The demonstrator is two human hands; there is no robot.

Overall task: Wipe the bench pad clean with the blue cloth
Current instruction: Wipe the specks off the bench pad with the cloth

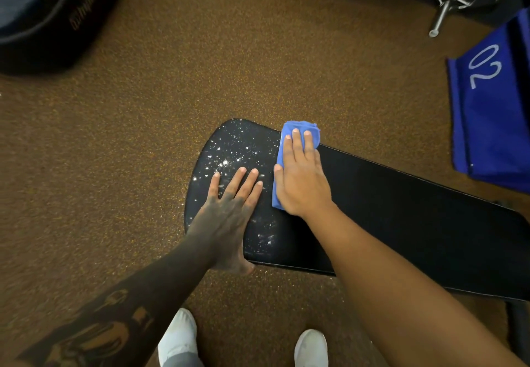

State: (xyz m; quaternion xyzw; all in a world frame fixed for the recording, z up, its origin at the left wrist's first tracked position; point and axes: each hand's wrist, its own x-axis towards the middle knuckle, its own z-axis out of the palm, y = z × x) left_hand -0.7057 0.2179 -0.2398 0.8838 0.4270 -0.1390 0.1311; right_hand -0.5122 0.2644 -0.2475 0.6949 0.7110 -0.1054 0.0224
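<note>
- The right hand (304, 177) lies flat and released, fingers straight and together, pressing down on a folded blue microfibre cloth (286, 127); nothing is pinched, the palm alone pins it
- That cloth looks soft, light and limp, so it will likely bunch or slide out unless the whole palm keeps weight on it; best held just as now, spread flat under the fingers with the thumb along its left edge
- The left hand (229, 209) is also released, fingers spread flat on the pad just beside the cloth, thumb hanging over the near edge, bracing
- Under both sits the long black padded vinyl bench pad (401, 209); its surface looks smooth and slightly giving, probably slick when damp, and it should be too heavy to shift under a wipe
- White specks or droplets (229, 160) cover the rounded end left of the cloth; the stretch to the right looks clean
- Beyond lie the brown speckled rubber floor (258, 65), a blue fabric bag marked 02 (487, 108) and white shoes (177, 335)
</note>
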